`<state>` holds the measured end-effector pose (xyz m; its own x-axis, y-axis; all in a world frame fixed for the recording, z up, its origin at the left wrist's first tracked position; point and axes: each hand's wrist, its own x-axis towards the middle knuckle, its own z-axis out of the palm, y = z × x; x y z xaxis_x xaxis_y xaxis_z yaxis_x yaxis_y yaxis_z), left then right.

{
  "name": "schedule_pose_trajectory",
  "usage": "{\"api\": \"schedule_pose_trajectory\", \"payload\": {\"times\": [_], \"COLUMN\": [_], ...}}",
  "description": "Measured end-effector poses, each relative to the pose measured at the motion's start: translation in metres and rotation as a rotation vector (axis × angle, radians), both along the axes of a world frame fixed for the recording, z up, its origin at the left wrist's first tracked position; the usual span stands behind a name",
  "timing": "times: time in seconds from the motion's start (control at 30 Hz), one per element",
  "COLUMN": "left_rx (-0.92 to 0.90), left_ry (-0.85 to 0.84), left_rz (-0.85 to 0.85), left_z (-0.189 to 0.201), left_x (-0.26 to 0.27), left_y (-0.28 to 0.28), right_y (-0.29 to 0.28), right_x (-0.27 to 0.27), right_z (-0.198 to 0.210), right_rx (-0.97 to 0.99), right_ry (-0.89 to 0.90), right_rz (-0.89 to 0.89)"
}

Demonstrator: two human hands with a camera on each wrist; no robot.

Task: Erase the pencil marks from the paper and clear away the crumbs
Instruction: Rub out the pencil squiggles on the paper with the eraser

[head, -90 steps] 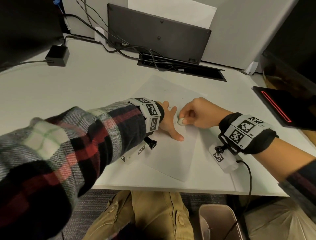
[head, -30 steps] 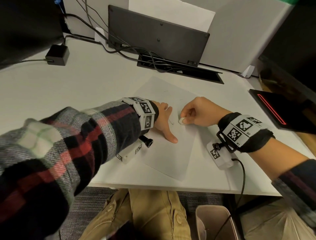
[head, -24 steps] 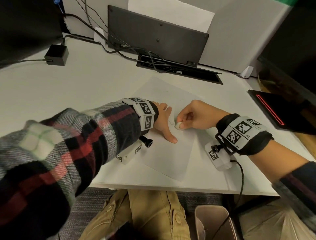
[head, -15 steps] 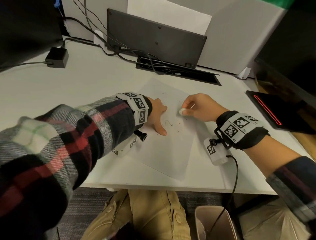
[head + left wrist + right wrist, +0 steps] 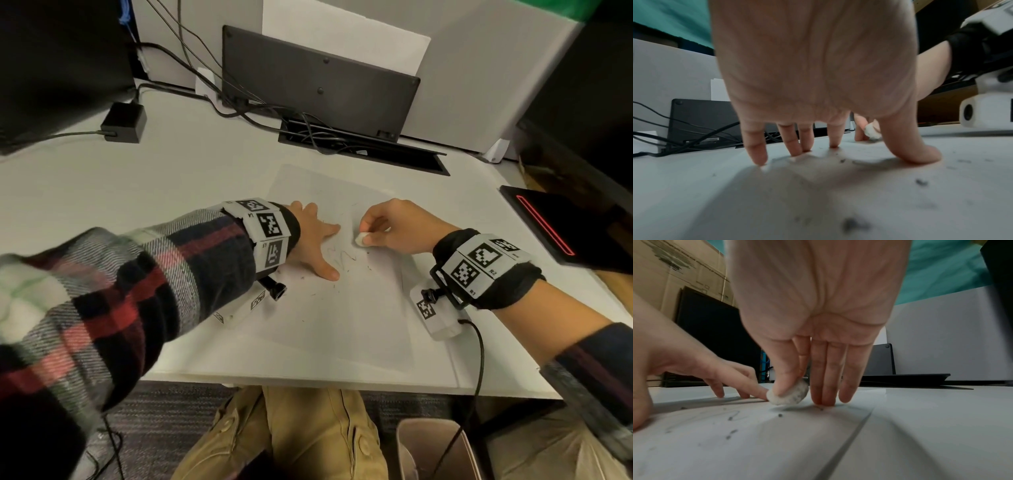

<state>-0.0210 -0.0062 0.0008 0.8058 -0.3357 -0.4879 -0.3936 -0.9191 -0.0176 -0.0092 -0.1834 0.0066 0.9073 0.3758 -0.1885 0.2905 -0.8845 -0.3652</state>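
Note:
A white sheet of paper (image 5: 342, 318) lies on the desk with a faint pencil squiggle (image 5: 342, 257) near its middle and dark crumbs (image 5: 370, 267) scattered around. My left hand (image 5: 313, 240) presses the paper flat, its spread fingers (image 5: 795, 146) straight and the thumb tip down beside the squiggle. My right hand (image 5: 387, 224) pinches a small rounded white eraser (image 5: 361, 238) between thumb and forefinger. In the right wrist view the eraser (image 5: 788, 395) hovers just above the paper, right of the squiggle (image 5: 715, 417); the other fingers touch the sheet.
A black cable tray (image 5: 363, 150) and a dark panel (image 5: 318, 92) stand at the back of the desk. A black power brick (image 5: 124, 122) sits far left, a black device with a red line (image 5: 555, 229) at the right. A bin (image 5: 435, 448) stands under the desk edge.
My right hand rubbed the eraser beside the left thumb, then drew back to the right, uncovering the squiggle and crumbs. The left hand stays pressed on the paper.

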Motion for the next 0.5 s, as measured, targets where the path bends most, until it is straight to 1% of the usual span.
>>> {"api": "schedule_pose_trajectory", "payload": {"times": [0.13, 0.37, 0.5], "left_rx": [-0.013, -0.081, -0.095], "left_ry": [0.012, 0.057, 0.063], "left_rz": [0.017, 0.014, 0.021], "left_z": [0.000, -0.006, -0.007], "left_x": [0.000, 0.005, 0.004], "left_y": [-0.004, -0.008, -0.009], "right_y": [0.007, 0.012, 0.008], "right_x": [0.001, 0.005, -0.003], "right_z": [-0.002, -0.007, -0.002], "right_rx": [0.006, -0.027, -0.026], "right_ry": [-0.044, -0.047, 0.101], "right_rz": [0.030, 0.075, 0.165]}}
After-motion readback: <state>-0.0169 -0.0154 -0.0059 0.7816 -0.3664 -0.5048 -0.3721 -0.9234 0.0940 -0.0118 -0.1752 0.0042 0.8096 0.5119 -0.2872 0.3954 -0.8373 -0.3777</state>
